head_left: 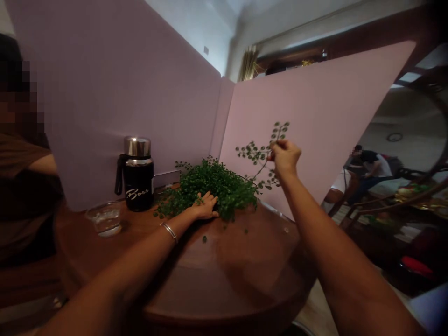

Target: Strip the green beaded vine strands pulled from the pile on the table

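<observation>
A bushy heap of small-leaved green plant (213,179) lies on the round wooden table (224,280). My left hand (206,205), with a bracelet (170,232) on its wrist, rests against the near side of the heap with its fingers spread. Raised above the right side, my right hand (287,156) pinches a thin leafy sprig (257,151). The sprig has small round leaves, and its stem trails down to the heap; whether it is still joined there I cannot tell. Two loose leaves (205,239) lie on the table in front.
A black thermos (139,179) with a metal lid and a clear glass of water (106,219) stand at the left. Tall pink panels (140,84) rise behind the table. One person (21,154) sits at far left; another (373,163) is in the right background.
</observation>
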A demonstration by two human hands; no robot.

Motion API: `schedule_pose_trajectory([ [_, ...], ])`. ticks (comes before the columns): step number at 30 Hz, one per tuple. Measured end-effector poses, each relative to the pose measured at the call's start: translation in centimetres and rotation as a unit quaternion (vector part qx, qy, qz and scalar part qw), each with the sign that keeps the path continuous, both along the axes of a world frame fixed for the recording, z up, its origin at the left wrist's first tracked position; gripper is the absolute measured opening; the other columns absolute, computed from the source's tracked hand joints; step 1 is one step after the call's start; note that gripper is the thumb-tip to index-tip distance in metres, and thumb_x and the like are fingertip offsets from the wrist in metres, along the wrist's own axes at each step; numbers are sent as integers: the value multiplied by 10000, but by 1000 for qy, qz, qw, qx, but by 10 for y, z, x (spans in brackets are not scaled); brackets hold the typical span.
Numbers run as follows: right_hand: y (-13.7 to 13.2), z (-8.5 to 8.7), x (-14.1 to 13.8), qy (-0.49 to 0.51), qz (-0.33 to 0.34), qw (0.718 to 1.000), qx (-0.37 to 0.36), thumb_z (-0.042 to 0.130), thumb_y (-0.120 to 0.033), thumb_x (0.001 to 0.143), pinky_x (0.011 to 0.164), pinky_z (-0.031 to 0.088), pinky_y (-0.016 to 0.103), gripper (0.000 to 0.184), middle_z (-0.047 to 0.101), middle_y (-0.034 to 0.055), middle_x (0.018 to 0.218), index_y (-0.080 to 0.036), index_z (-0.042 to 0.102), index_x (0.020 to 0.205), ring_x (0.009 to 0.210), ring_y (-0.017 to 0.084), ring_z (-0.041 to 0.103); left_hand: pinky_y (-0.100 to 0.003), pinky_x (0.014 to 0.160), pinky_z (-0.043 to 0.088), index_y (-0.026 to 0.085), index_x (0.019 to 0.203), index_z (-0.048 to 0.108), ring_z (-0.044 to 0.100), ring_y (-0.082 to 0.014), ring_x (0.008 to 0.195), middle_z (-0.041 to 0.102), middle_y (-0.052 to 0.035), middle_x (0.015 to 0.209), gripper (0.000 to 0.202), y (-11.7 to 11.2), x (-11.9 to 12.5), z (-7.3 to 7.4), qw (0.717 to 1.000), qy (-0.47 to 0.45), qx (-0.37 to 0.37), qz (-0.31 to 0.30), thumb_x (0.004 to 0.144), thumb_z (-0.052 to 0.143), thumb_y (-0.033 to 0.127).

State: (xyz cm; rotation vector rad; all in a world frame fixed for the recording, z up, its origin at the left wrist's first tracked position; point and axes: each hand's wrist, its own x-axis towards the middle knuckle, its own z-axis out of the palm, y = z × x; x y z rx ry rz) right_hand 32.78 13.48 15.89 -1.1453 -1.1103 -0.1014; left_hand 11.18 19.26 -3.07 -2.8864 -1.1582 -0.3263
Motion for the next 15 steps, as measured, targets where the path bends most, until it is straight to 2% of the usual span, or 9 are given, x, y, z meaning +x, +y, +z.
schedule_pose_trajectory([
  [3,-15,55,12,10,33,991,130,526,-255,753,444,453,233,122,489,-22,683,-178,474,832,435,47,408,-605,994,168,177,1275,369,175,-344,1318,433,-166,1291,646,-1,0,-2,1000,-5,11,-4,744,474,529],
  [5,-24,83,14,-10,30,983,182,504,-248,788,459,458,230,120,490,-5,726,-189,446,875,452,42,398,-617,983,169,168,1273,372,174,-351,1317,426,-171,1295,614,-3,-1,-3,1000,-9,24,-2,764,452,503],
  [9,-43,115,0,-20,1,972,233,457,-186,818,485,466,233,112,487,31,795,-174,403,916,485,37,425,-603,986,179,171,1282,362,187,-340,1314,412,-171,1313,573,-8,0,-2,999,-7,41,4,777,451,426],
  [12,-60,135,-10,14,-27,969,247,484,-119,782,451,444,195,106,474,-8,711,-182,403,808,449,14,409,-612,974,181,171,1262,388,188,-344,1311,415,-176,1312,543,-11,1,0,999,7,37,9,775,455,401],
  [15,-74,169,-2,39,-74,958,275,467,-59,742,433,366,96,195,429,-36,679,-214,360,691,509,-6,454,-633,969,141,137,1255,394,157,-355,1315,384,-204,1329,519,-13,2,1,1000,14,23,11,787,441,356],
])
